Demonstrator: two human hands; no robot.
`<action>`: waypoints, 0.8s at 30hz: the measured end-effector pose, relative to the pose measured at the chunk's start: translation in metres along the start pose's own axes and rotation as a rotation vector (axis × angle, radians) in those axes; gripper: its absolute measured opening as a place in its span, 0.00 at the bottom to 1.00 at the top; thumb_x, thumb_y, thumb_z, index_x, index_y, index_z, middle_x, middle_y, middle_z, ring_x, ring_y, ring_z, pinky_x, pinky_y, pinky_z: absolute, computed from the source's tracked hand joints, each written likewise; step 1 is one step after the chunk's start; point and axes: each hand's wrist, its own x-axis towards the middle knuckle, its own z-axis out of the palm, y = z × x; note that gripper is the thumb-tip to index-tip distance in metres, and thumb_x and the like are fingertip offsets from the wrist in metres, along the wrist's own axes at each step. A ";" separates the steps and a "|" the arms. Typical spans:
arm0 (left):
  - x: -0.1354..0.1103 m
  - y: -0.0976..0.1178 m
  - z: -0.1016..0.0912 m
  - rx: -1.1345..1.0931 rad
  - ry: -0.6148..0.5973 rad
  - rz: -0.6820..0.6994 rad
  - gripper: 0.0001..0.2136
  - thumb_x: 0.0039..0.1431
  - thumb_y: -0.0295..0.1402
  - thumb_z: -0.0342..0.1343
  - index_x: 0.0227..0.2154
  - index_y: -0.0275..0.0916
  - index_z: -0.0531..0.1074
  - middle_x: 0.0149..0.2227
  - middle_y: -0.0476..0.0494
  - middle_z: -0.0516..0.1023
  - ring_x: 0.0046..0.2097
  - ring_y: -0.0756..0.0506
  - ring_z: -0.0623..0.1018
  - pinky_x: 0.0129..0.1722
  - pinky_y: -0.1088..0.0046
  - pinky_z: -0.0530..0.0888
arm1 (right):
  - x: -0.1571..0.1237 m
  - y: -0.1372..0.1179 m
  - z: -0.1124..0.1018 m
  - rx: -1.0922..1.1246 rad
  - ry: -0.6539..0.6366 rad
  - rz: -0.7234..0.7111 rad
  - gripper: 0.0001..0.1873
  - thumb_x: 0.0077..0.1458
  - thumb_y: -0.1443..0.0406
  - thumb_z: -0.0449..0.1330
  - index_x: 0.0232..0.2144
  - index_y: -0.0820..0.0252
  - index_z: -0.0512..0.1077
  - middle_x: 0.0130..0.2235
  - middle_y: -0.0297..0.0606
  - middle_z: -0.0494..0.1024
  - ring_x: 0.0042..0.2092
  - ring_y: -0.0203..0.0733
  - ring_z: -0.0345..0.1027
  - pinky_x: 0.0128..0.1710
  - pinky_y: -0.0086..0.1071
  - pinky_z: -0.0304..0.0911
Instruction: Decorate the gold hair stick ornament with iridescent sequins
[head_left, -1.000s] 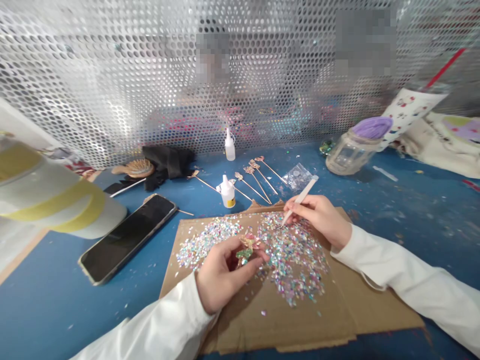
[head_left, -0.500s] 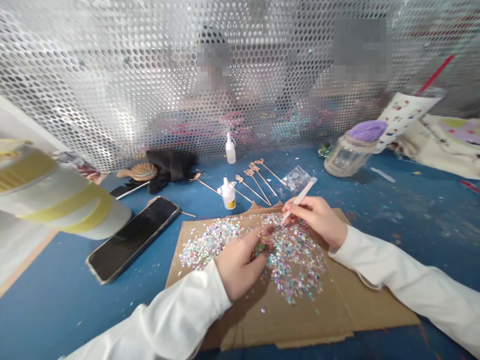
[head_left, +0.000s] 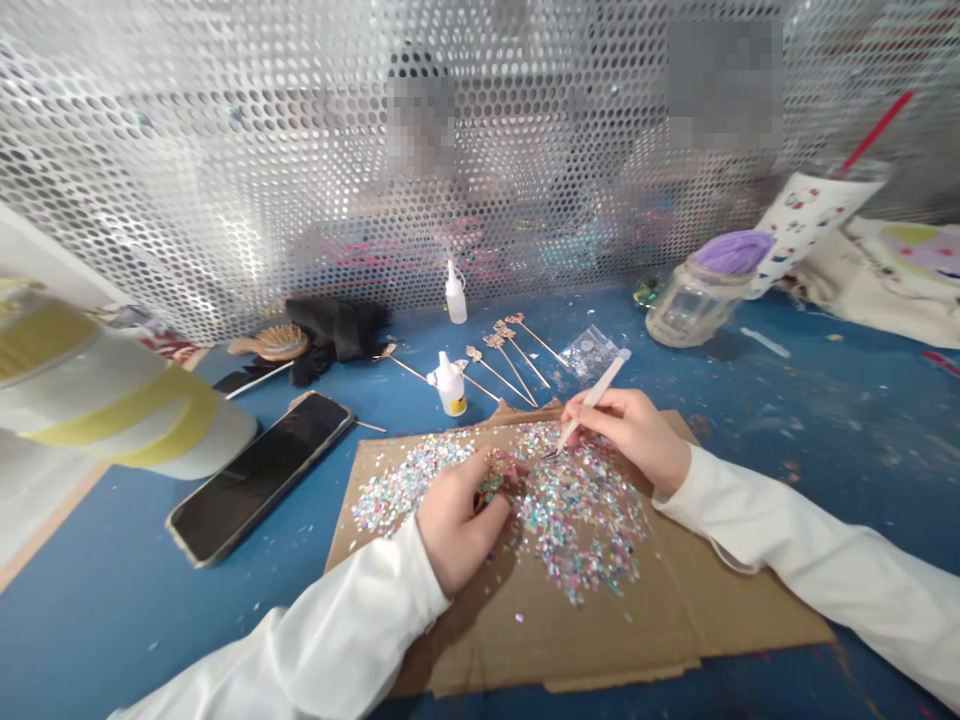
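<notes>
My left hand [head_left: 459, 520] is closed around a small ornament [head_left: 497, 470] dotted with pink and green bits; the fingers hide much of its shape. In my right hand [head_left: 630, 432], pinched like a pen, is a slim white tool [head_left: 596, 400] with a thin dark tip. That tip is down at the sequins, a short way right of the ornament. Loose shiny sequins [head_left: 581, 530] in pastel colours lie spread around both hands. Beneath them is a flat sheet of brown cardboard [head_left: 600, 650].
Behind the cardboard stand two small white glue bottles [head_left: 453, 390], several thin sticks with decorated ends [head_left: 514, 370] and a clear plastic bag [head_left: 592, 352]. A phone [head_left: 259, 480] and a large yellow-striped cup [head_left: 142, 400] are left. A jar [head_left: 690, 305] stands right, before a perforated metal panel [head_left: 315, 180].
My left hand has drawn slightly left with the ornament, away from the tool's tip. My right hand keeps its grip near the same spot. The view has shifted a little.
</notes>
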 end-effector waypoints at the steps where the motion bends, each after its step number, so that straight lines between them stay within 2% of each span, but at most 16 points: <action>1: -0.001 0.000 0.000 -0.001 -0.001 -0.004 0.08 0.49 0.21 0.44 0.30 0.39 0.63 0.42 0.47 0.74 0.33 0.50 0.74 0.33 0.75 0.70 | 0.000 0.000 0.000 -0.003 -0.005 -0.001 0.10 0.49 0.61 0.59 0.24 0.66 0.69 0.25 0.39 0.73 0.27 0.37 0.68 0.30 0.30 0.64; 4: -0.002 0.001 0.000 0.033 -0.023 -0.003 0.09 0.50 0.21 0.44 0.32 0.39 0.65 0.41 0.47 0.74 0.31 0.50 0.74 0.32 0.75 0.70 | 0.000 -0.001 0.000 -0.019 -0.023 -0.002 0.11 0.49 0.61 0.59 0.24 0.66 0.69 0.25 0.39 0.73 0.27 0.37 0.68 0.30 0.30 0.63; 9: -0.001 0.007 -0.003 0.082 -0.040 0.033 0.11 0.49 0.20 0.44 0.32 0.38 0.66 0.34 0.47 0.74 0.37 0.48 0.74 0.37 0.72 0.69 | -0.001 -0.002 0.000 -0.047 -0.035 0.005 0.11 0.49 0.61 0.59 0.24 0.65 0.70 0.24 0.39 0.73 0.27 0.37 0.68 0.29 0.30 0.63; 24: 0.000 0.009 -0.004 0.084 -0.076 0.036 0.10 0.49 0.19 0.44 0.32 0.38 0.65 0.32 0.47 0.74 0.33 0.50 0.73 0.34 0.75 0.68 | 0.000 -0.002 0.002 -0.116 -0.037 -0.007 0.10 0.51 0.62 0.57 0.25 0.65 0.70 0.25 0.40 0.74 0.29 0.39 0.68 0.31 0.31 0.63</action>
